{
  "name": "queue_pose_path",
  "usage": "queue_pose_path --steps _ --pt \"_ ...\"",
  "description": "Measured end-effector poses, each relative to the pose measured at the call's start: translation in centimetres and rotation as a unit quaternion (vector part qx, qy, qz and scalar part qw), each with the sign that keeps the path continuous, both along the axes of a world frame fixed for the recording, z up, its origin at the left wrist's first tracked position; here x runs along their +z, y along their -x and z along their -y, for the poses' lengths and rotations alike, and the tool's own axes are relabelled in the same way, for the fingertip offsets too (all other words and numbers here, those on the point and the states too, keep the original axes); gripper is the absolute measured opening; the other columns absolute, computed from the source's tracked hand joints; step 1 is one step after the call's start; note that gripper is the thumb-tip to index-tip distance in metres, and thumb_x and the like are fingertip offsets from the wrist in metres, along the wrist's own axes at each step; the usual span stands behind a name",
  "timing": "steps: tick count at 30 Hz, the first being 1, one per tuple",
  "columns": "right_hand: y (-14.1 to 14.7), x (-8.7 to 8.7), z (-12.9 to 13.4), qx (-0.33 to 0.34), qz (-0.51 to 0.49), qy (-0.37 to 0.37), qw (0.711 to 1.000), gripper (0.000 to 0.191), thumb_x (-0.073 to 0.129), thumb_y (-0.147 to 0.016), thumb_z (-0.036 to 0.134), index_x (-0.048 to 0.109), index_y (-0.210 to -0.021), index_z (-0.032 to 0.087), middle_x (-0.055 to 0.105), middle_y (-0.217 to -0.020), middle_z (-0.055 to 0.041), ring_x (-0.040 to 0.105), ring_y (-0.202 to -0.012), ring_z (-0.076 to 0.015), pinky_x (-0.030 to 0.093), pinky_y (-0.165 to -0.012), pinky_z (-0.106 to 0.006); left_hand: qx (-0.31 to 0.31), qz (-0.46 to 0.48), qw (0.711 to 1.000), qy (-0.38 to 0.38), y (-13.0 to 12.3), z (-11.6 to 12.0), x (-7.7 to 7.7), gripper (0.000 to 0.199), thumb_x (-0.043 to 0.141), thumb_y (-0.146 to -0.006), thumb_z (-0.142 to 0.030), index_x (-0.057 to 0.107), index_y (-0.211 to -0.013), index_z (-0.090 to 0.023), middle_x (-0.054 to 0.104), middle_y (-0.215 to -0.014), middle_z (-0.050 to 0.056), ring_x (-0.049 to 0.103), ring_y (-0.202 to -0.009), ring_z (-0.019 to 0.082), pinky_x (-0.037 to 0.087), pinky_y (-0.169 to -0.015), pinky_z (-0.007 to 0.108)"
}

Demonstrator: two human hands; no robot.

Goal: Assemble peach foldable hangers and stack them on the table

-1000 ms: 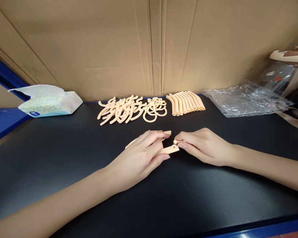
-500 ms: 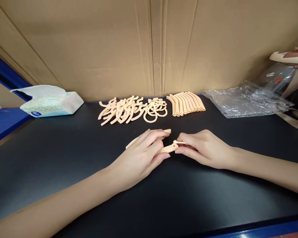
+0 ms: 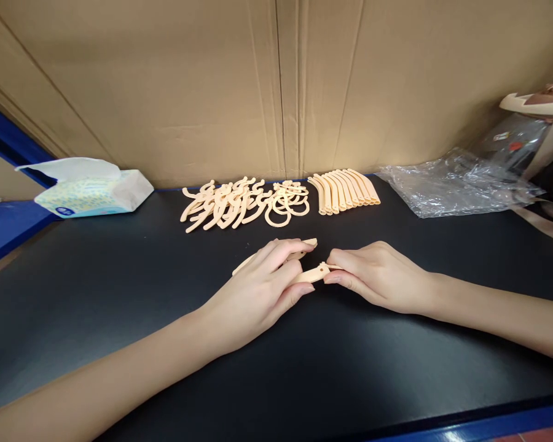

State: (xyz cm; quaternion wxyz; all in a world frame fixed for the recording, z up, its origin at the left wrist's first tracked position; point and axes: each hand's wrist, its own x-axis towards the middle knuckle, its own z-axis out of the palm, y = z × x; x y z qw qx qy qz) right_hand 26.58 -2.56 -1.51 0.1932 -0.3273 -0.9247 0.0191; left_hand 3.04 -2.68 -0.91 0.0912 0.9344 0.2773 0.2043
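Left hand (image 3: 262, 283) steadies a cream strip (image 3: 309, 274) mid-frame, holed end exposed, likely for access; right hand (image 3: 381, 277) pinches a thin part (image 3: 334, 267) beside that end.

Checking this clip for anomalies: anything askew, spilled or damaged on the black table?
Nothing looks spilled or broken. Only mildly untidy: crumpled plastic at the right, and tangled pieces beside the neat row.
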Motion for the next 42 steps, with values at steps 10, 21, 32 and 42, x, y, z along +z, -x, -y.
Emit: queue_pose_path --steps 10,21,32,42 --pt "-0.31 0.03 -0.04 0.009 0.045 -0.141 0.989 0.044 0.028 -0.104 0.037 0.047 -0.068 0.019 0.051 -0.055 0.0038 0.039 -0.042 -0.009 0.021 -0.044 -0.028 -0.007 0.004 1.0 -0.01 0.11 -0.13 -0.05 0.022 0.039 -0.101 -0.027 0.058 -0.101 -0.016 0.051 -0.135 0.012 0.048 -0.125 0.022 0.047 -0.104 0.04" --pt "-0.34 0.22 -0.29 0.018 0.009 -0.043 0.999 0.04 0.026 -0.104 0.039 0.046 -0.076 0.02 0.054 -0.059 0.0025 0.042 -0.044 -0.0096 0.025 -0.046 -0.025 -0.018 0.022 1.0 -0.004 0.18 -0.29 0.22 0.021 0.044 -0.099 -0.024 0.058 -0.086 -0.017 0.051 -0.135 0.011 0.051 -0.122 0.022 0.047 -0.103 0.038" --pt "-0.12 0.25 -0.16 0.05 0.032 -0.069 0.996 0.043 0.022 -0.104 0.043 0.048 -0.079 0.019 0.059 -0.063 0.0003 0.049 -0.047 -0.0111 0.028 -0.047 -0.025 -0.047 0.019 0.999 -0.009 0.19 -0.34 0.03 0.019 0.045 -0.099 -0.026 0.058 -0.09 -0.017 0.052 -0.133 0.011 0.048 -0.124 0.022 0.048 -0.103 0.037" --pt "-0.22 0.06 -0.32 0.027 0.007 -0.035 0.999 0.041 0.027 -0.103 0.044 0.045 -0.077 0.02 0.056 -0.059 0.0027 0.045 -0.043 -0.01 0.026 -0.045 -0.024 -0.022 0.017 1.0 -0.009 0.02 -0.25 0.27 0.02 0.045 -0.099 -0.028 0.058 -0.087 -0.016 0.051 -0.133 0.011 0.051 -0.12 0.022 0.048 -0.101 0.038"
